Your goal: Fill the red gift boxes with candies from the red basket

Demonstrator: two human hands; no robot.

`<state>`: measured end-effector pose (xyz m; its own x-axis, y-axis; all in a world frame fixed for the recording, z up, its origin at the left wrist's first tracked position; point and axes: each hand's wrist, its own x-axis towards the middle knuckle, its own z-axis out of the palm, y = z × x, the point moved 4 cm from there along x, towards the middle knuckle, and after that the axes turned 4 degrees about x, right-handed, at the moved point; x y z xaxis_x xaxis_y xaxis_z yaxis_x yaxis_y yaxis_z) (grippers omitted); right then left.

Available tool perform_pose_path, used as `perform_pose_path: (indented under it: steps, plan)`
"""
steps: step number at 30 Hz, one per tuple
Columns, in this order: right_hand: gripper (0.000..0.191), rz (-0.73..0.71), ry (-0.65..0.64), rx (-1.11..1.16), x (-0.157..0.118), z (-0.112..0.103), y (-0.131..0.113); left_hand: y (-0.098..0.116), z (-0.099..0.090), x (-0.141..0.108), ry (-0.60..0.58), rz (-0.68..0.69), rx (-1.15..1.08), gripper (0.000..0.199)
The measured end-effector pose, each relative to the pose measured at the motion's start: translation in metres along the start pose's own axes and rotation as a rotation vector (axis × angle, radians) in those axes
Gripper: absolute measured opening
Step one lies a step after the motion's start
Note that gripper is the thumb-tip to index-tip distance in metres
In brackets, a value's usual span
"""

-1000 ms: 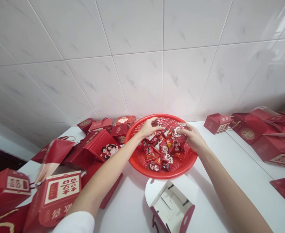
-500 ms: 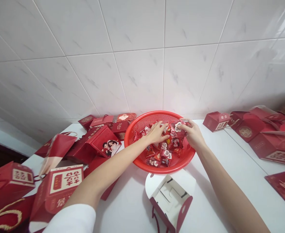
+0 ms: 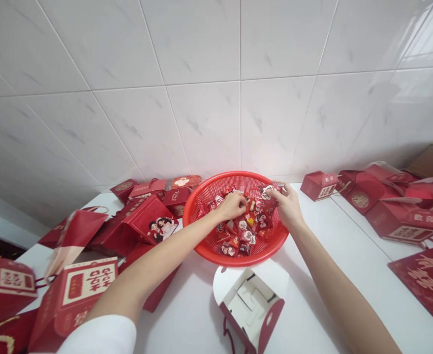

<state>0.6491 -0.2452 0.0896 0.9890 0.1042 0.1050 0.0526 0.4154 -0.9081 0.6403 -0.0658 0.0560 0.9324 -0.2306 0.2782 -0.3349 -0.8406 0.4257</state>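
A red mesh basket holds several wrapped candies in red packaging. My left hand is over the candies with its fingers pinched together; what they hold, if anything, is hidden. At the basket's right side, my right hand grips a dark red packet between thumb and fingers. Below the basket stands an open gift box, white inside and dark red outside, with a cord at its lower left. No candy shows inside it.
Red gift boxes and bags crowd the left of the white table. More red boxes stand at the right, with a flat red bag nearer the edge. A tiled wall rises behind.
My left hand has closed from spread fingers to a pinch over the candies. My right hand still holds its packet. The whole view has shifted slightly.
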Motion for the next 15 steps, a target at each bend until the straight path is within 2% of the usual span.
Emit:
perform_pose_path:
  steps: [5, 10, 13, 15]
  plan:
    - [0.040, 0.000, -0.007, 0.028, 0.001, -0.001, 0.002, 0.001, -0.019, -0.001, 0.186, -0.074, -0.149, 0.016]
    - [0.043, 0.007, 0.005, 0.046, 0.002, -0.002, 0.002, -0.002, -0.032, -0.002, 0.318, -0.188, -0.037, 0.024]
    - [0.042, -0.006, 0.037, 0.050, 0.002, -0.002, 0.001, -0.005, -0.037, -0.004, 0.284, -0.301, 0.066, 0.025]
    - [0.041, -0.023, 0.045, 0.056, 0.003, -0.003, 0.000, -0.001, -0.034, -0.004, 0.219, -0.266, 0.121, 0.026]
